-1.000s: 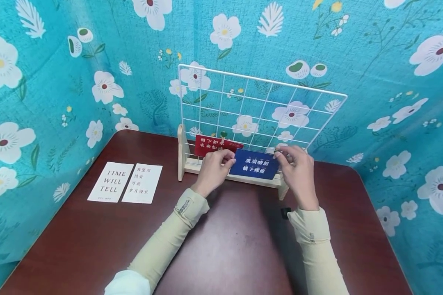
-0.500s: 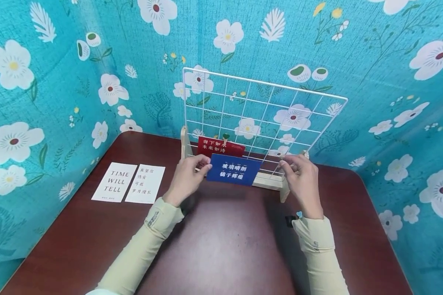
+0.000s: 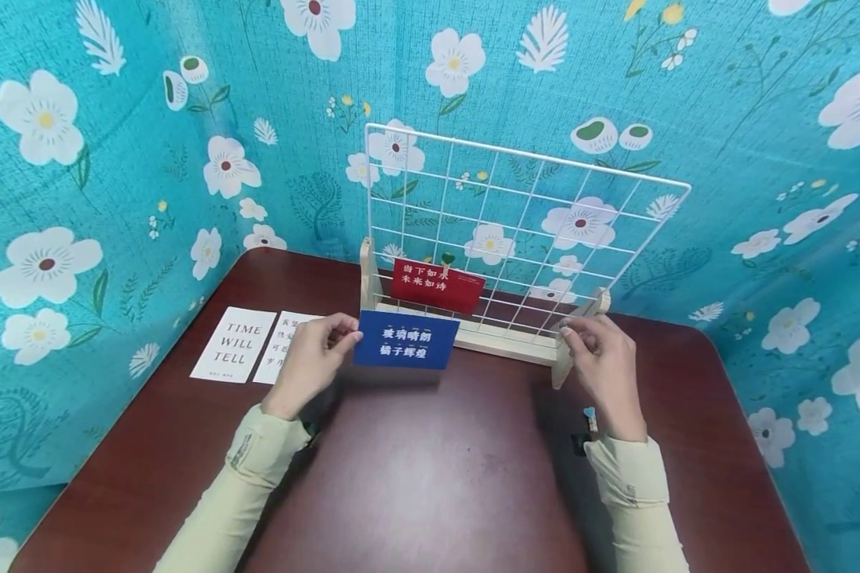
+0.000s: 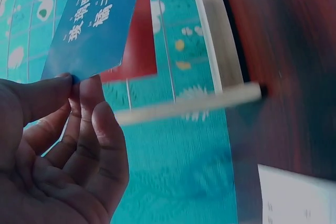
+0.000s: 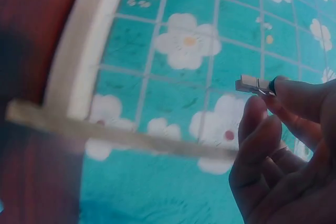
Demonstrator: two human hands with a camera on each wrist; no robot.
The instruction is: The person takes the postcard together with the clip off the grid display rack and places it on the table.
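My left hand [image 3: 311,360] pinches the left edge of a blue card [image 3: 406,341] with white characters, held up in front of the rack's left part. In the left wrist view, thumb and fingertip grip the blue card [image 4: 97,22] at its corner. Between thumb and fingers of my right hand [image 3: 605,368] is a small wooden clothespin [image 5: 255,84], its jaws pointing away from the hand. That hand is by the right foot of a white wire grid rack [image 3: 526,191]. A red card [image 3: 437,288] hangs on the grid under a clothespin with a green top [image 3: 447,259].
Two white printed cards lie on the table at left; the outer one [image 3: 232,344] shows whole, the other [image 3: 275,341] is partly behind my left hand. A clothespin with a blue heart [image 3: 591,419] is near my right wrist. Floral cloth [image 3: 308,159] hangs behind the table [image 3: 430,477].
The blue card has moved left with my left hand, from near the right hand to the rack's left side. My right hand has let go of its edge and stays at the rack's right.
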